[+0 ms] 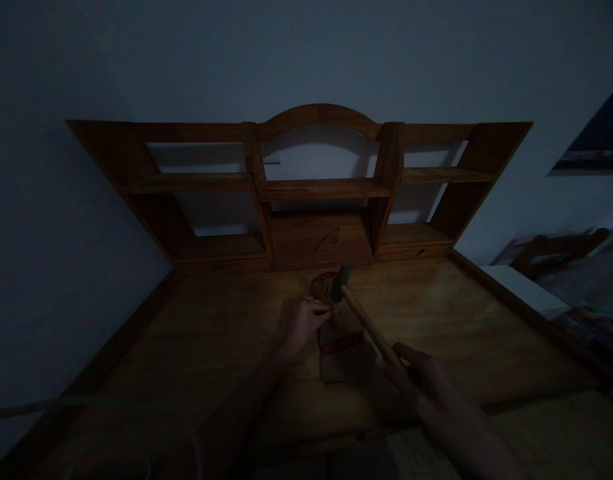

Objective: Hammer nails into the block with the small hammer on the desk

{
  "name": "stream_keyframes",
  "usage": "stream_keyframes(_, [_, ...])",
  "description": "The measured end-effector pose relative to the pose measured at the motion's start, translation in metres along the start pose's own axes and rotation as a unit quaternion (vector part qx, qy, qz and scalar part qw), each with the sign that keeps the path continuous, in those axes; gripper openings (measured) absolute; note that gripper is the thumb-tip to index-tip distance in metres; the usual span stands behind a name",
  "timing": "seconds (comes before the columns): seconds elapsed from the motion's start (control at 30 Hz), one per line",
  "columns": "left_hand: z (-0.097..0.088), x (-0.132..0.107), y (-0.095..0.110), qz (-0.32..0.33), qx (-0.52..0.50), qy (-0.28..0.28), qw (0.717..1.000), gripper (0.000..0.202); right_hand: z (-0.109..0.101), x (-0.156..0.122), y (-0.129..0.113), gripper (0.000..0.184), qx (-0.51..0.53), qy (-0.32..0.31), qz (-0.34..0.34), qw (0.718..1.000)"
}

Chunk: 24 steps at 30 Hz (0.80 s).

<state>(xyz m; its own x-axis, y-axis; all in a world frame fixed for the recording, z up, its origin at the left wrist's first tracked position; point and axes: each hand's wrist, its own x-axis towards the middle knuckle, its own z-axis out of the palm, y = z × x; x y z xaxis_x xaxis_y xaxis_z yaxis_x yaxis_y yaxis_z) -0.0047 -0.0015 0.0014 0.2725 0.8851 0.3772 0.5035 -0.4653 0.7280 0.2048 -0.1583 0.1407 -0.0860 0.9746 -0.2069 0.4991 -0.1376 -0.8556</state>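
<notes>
two bare forearms come up from the bottom edge, both in deep shadow. no sleeve shows on either one as far down as the picture goes, and no watch, band or glove can be made out. the left hand [306, 321] is bare, its fingers slim and its fingernails just visible as paler tips; whether it wears a ring cannot be told in this light. the right hand [417, 377] is bare too, darker still and partly blurred, so its knuckles and nails are hard to read. nothing else of the person is in view.
</notes>
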Motion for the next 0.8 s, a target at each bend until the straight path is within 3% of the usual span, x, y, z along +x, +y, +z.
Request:
stream_keyframes(0.3, [-0.001,-0.001,0.003,0.002,-0.01,0.002,1.0,0.012,0.005,0.006,0.017,0.042,-0.019,0.031,-0.002,0.999])
stream_keyframes(0.57, [0.0,0.0,0.003,0.005,-0.003,-0.002,1.0,0.015,0.0,0.004,0.018,0.043,-0.02,0.029,-0.004,0.999])
stream_keyframes(0.8, [-0.002,-0.001,0.004,0.008,0.006,-0.008,1.0,0.02,0.014,0.007,0.025,0.046,-0.017,0.025,0.005,1.0])
